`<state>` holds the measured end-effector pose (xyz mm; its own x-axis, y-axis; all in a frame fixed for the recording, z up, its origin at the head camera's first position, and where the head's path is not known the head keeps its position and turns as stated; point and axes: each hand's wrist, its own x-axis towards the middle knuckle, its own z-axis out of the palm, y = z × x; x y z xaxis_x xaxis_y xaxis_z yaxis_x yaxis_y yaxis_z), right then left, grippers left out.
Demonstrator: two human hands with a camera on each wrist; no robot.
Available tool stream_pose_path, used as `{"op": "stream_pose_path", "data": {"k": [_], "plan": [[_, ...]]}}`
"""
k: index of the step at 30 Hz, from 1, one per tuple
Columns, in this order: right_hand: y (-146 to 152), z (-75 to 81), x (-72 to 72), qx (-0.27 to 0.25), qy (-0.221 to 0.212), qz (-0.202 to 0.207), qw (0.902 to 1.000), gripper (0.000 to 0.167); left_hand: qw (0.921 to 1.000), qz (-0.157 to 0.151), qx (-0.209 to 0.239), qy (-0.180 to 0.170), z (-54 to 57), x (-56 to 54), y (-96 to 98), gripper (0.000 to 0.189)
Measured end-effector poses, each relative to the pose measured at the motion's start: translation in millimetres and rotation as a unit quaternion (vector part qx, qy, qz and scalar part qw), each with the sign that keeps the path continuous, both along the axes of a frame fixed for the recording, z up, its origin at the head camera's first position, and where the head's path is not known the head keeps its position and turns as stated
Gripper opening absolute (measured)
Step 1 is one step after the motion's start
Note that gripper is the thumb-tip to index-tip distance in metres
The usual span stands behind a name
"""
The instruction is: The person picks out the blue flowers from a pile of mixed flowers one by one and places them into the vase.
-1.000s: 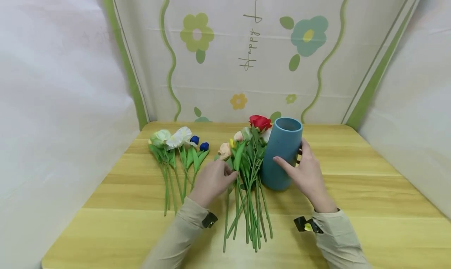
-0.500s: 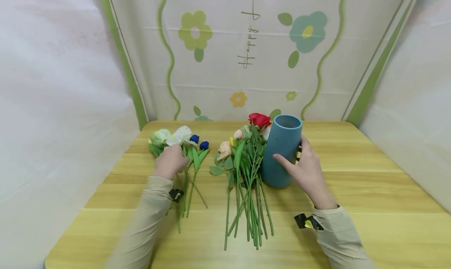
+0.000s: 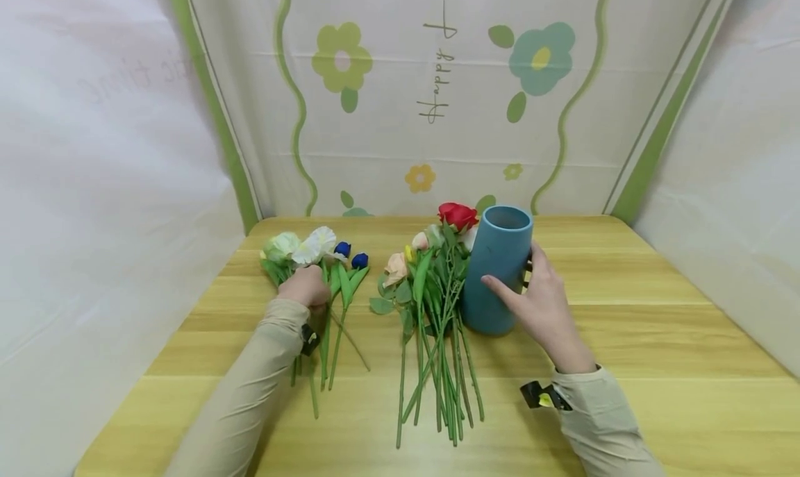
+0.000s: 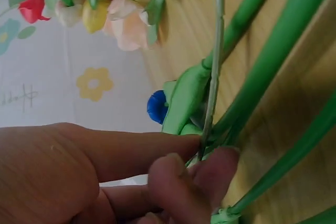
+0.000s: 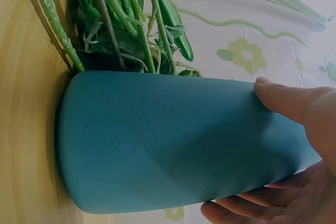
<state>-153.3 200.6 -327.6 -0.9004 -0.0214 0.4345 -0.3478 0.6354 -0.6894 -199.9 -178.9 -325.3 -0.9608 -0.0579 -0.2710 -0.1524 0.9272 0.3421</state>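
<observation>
In the head view my left hand [image 3: 305, 286] is at the left group of flowers, just below a white flower [image 3: 314, 246]. Its fingers pinch a thin green flower stem [image 4: 215, 77], as the left wrist view shows; which bloom the stem carries is hidden. My right hand [image 3: 545, 303] grips a blue vase [image 3: 494, 282] that stands on the table, tilted slightly. The thumb lies on one side of it and the fingers [image 5: 236, 205] curl round the other. The vase's mouth shows nothing sticking out.
A larger bunch of flowers [image 3: 446, 310] with a red rose [image 3: 458, 215] lies beside the vase, stems toward me. Two blue tulips [image 3: 359, 260] lie right of my left hand. The wooden table [image 3: 625, 338] is enclosed by printed white curtains [image 3: 387, 116].
My left hand has moved left from the larger bunch to the left group and taken hold of a stem there. My right hand has stayed on the vase.
</observation>
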Motion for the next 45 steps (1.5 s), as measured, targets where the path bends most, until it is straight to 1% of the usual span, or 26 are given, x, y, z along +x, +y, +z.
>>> {"op": "stream_pose_path", "data": {"k": [2,5,8,11,13,15,19,23,27,31,35,39,45], "plan": [[-0.4,-0.4,0.2,0.0,0.0,0.0,1.0,0.097,1.0,0.004,-0.002,0.001,-0.9,-0.3,0.3,0.02],[-0.6,-0.9,0.6,0.0,-0.001,-0.002,1.0,0.097,0.9999,0.011,0.008,0.008,-2.5,-0.9,-0.5,0.02],[-0.4,-0.5,1.0,-0.002,-0.002,-0.003,1.0,0.096,0.9991,0.026,0.031,0.016,-4.6,-1.1,-3.1,0.023],[-0.4,0.1,1.0,-0.001,-0.001,-0.002,1.0,0.096,0.9966,0.045,0.065,0.026,-5.4,0.1,-6.2,0.025],[-0.4,0.1,0.6,-0.001,-0.001,-0.001,1.0,0.096,0.9949,0.052,0.079,0.036,-3.7,1.8,-7.7,0.025],[-0.5,-0.3,0.0,0.0,-0.002,-0.001,1.0,0.097,0.9935,0.053,0.087,0.052,-0.9,4.4,-8.6,0.024],[0.0,-1.2,-1.0,0.002,-0.007,-0.001,1.0,0.098,0.9921,0.061,0.075,0.079,6.7,9.0,-7.5,0.016],[-0.5,-1.9,-1.3,-0.001,-0.008,0.001,1.0,0.098,0.9895,0.085,0.082,0.084,12.0,12.6,-5.0,0.011],[-0.8,-1.7,-0.8,-0.005,-0.006,0.0,1.0,0.098,0.9869,0.099,0.089,0.092,15.8,14.8,-2.9,0.017],[-0.7,-0.9,0.5,-0.004,-0.008,-0.002,1.0,0.097,0.9845,0.098,0.09,0.114,15.9,16.9,-1.7,0.028],[-1.3,-0.2,1.3,-0.003,-0.014,0.002,0.9999,0.098,0.9796,0.09,0.095,0.152,12.1,20.7,-0.9,0.039],[-1.2,0.3,2.0,-0.003,-0.015,0.001,0.9999,0.098,0.9716,0.076,0.105,0.198,11.9,26.8,4.3,0.043],[-0.5,0.5,1.3,-0.002,-0.009,0.001,1.0,0.098,0.9572,0.072,0.139,0.244,17.0,36.9,20.7,0.043]]}}
